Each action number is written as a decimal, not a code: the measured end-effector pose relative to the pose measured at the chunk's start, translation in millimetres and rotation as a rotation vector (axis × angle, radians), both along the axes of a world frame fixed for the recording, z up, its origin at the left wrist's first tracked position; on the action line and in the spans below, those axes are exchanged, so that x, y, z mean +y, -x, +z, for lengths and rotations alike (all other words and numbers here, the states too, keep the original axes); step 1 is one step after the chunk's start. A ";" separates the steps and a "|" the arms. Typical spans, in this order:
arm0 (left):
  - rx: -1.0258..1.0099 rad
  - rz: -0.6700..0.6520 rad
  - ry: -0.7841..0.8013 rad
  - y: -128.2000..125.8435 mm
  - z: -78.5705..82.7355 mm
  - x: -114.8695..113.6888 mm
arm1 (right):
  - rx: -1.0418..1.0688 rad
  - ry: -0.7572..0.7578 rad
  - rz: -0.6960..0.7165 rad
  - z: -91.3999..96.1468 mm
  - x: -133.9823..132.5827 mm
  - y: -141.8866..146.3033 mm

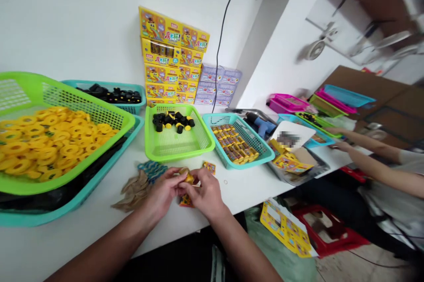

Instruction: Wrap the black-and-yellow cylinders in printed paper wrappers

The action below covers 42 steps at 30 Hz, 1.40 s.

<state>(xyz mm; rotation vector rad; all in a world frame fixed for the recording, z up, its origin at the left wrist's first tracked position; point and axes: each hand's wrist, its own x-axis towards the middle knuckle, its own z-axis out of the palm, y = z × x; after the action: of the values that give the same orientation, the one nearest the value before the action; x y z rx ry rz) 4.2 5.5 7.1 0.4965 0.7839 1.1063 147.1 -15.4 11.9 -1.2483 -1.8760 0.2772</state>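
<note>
Both hands meet over the front of the white table, fingers closed around one small, shiny yellow-brown piece point(188, 177); its exact kind is not clear. My left hand point(164, 190) grips it from the left. On its other side are the fingertips of my right hand point(208, 191), which partly cover it. Beneath the hands lies a small printed orange card or packet point(186, 201), partly hidden. A similar printed piece point(209, 167) rests just beyond my right hand. Beside my left wrist are a crumpled beige cloth point(134, 191) and a blue patterned cloth point(152, 171).
A green basket point(180, 154) holds black and yellow parts; a teal basket point(232, 165) holds rows of small printed items. At left, a green basket point(109, 112) is full of yellow rings. Yellow boxes point(160, 74) stand stacked behind. A co-worker's arms point(374, 154) reach in at right.
</note>
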 end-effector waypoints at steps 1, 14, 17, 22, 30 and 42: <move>0.020 0.011 -0.019 -0.2 0.3 -0.5 | -0.024 0.028 -0.025 0.6 0.2 1.5; 0.728 -0.092 -0.356 -0.8 -14.6 3.5 | -0.513 0.304 -0.715 59.4 110.9 -151.8; 0.900 -0.041 -0.458 1.2 -23.8 10.0 | -0.541 0.375 -0.668 54.6 133.5 -161.5; 1.076 -0.019 -0.514 7.5 -25.3 14.4 | -0.563 0.412 -0.529 48.2 139.8 -146.2; 0.979 -0.113 -0.553 2.5 -13.4 4.2 | -0.150 -0.154 -0.315 43.4 48.6 -99.3; 1.389 0.110 -0.342 64.3 1.0 7.3 | 0.008 0.138 -0.112 -40.9 -18.1 -61.6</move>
<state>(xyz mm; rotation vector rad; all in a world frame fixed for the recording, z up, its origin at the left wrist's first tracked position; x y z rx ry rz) -60.2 12.8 8.1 1.5936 1.8272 0.8888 208.7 -33.5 -28.9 -1.4378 -1.7977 0.3548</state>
